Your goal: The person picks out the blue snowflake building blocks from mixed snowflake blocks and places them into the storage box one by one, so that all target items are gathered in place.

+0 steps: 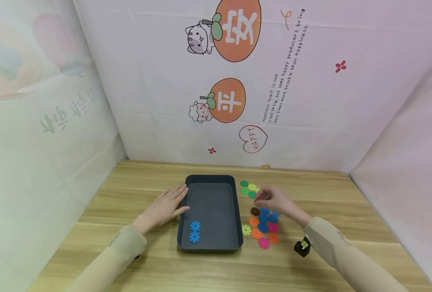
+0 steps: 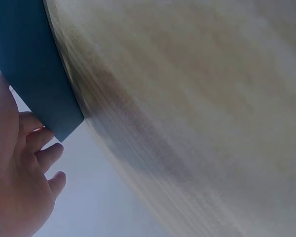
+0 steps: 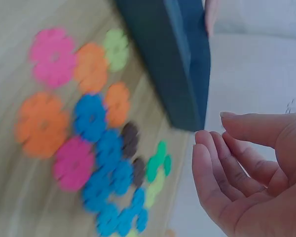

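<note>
On my feed: L hand [image 1: 166,206], thumb spread, touches tray [image 1: 212,207] edge (roomy beside 2 blue discs [image 1: 195,237]); R hand [image 1: 275,200], thumb parted from fingers, nr bright notched discs [image 1: 256,233].

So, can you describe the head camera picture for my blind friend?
A left hand rests on the left rim of a dark tray containing two blue flower-shaped discs. A right hand hovers over more colourful discs beside it, on a wooden table.
</note>
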`<state>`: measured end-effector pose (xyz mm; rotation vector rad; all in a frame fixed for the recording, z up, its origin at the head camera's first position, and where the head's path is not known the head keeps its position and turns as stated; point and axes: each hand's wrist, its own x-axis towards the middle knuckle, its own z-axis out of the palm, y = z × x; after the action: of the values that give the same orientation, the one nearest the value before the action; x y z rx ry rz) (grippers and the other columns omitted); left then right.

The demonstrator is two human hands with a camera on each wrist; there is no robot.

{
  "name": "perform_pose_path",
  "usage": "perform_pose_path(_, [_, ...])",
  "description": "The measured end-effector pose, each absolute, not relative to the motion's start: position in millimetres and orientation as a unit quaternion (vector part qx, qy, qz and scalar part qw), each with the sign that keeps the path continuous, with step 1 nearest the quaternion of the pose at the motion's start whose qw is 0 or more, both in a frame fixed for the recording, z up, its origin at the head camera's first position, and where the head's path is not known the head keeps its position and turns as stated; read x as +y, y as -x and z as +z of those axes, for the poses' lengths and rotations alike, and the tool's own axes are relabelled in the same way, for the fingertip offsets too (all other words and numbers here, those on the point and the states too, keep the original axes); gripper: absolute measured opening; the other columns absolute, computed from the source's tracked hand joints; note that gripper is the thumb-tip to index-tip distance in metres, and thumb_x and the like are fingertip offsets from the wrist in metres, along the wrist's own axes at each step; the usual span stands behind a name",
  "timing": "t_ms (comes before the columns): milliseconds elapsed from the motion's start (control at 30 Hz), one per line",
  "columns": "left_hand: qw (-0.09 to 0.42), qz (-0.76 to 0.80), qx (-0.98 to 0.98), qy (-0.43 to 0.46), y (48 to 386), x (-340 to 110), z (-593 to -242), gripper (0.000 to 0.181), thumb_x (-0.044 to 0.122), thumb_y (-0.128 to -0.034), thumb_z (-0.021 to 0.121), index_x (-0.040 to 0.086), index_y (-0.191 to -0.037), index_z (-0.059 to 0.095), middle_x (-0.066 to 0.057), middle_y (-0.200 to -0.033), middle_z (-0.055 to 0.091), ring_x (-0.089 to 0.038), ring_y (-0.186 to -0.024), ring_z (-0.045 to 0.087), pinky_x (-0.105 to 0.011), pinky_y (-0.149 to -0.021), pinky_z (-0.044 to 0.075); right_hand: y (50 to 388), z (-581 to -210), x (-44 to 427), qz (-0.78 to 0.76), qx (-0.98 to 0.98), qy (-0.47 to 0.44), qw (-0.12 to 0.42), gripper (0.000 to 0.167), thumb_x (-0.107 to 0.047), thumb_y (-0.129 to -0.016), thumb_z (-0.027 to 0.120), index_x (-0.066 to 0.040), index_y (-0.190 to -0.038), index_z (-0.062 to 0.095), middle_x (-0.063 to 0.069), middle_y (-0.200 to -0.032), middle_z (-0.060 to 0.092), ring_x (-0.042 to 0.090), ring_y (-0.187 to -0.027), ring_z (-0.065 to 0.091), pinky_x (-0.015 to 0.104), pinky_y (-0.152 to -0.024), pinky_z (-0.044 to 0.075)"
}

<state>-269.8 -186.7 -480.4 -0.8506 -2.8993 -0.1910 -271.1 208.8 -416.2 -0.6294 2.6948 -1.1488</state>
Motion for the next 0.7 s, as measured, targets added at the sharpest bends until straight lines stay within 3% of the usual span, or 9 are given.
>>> perform_pose_path(433, [0.057, -0.073, -0.955, 0.281, 269.7, -188.6, -480.7, 0.072, 0.048, -0.1012, 0.050, 0.003, -0.154, 0.033, -0.016, -0.162, 0.031, -0.035, -0.149, 0.034, -0.057, -0.122, 0.026, 270.2, -445.7, 259.6, -0.327, 0.933, 0.144, 0.049, 0.018, -0.005, -0.087, 0.071, 0.008, -0.099, 0.065, 0.019, -0.095, 0.070, 0.026, -0.086, 0.067, 0.031, -0.071, 0.059])
perform_pose_path(700, [0.049, -0.068, -0.957, 0.279, 269.9, -188.2, -480.4, 0.072, 0.049, -0.1019, 0.048, 0.004, -0.155, 0.032, -0.015, -0.163, 0.030, -0.034, -0.149, 0.033, -0.057, -0.123, 0.025, 274.6, -459.4, 270.2, -0.284, 0.949, 0.122, 0.055, 0.023, -0.005, -0.082, 0.075, 0.008, -0.099, 0.066, 0.017, -0.092, 0.070, 0.023, -0.083, 0.066, 0.034, -0.069, 0.059])
